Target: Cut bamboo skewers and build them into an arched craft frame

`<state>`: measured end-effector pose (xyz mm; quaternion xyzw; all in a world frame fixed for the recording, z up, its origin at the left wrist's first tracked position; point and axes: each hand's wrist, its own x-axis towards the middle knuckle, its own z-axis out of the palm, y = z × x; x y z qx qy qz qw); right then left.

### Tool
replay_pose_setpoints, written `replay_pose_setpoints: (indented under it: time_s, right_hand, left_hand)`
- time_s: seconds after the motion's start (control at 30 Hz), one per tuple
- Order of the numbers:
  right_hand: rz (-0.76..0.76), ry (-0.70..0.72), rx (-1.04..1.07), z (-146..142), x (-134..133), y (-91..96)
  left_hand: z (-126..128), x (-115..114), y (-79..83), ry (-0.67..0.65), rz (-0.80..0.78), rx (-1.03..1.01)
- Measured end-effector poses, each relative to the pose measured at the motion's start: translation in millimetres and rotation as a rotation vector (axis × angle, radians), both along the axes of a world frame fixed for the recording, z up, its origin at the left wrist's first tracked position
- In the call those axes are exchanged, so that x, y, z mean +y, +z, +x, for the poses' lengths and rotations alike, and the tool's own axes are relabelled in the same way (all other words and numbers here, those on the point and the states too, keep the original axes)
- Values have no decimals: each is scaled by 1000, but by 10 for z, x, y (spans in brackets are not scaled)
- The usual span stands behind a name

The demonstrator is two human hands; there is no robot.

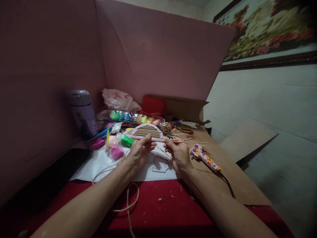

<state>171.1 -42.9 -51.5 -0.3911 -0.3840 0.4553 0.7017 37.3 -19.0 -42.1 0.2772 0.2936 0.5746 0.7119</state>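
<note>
My left hand [140,150] and my right hand [178,154] both pinch one thin wooden stick [188,142] that runs across between them and juts out to the right. Just beyond the fingers lies a half-round craft piece [146,131] with a pink rim and rows of sticks inside. A length of jute twine [128,198] trails from under my left wrist over the red cloth. A hot glue gun [205,158] with a flowered cover lies right of my right hand.
Packets of coloured clay [135,117] lie behind the craft piece, with loose sticks [183,132] beside them. A purple flask [83,112] stands at the left. White paper [99,163] covers the red cloth. A pink board [160,53] walls the back; a cardboard sheet [237,185] lies right.
</note>
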Motion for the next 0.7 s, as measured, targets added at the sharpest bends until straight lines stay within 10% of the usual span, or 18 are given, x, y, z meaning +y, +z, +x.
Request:
replay_pose_setpoints:
  time_s: [0.7]
  right_hand:
    - [27,-32,-44,-3,14,-21]
  left_hand:
    - [-9,21,-5,-16,4,-1]
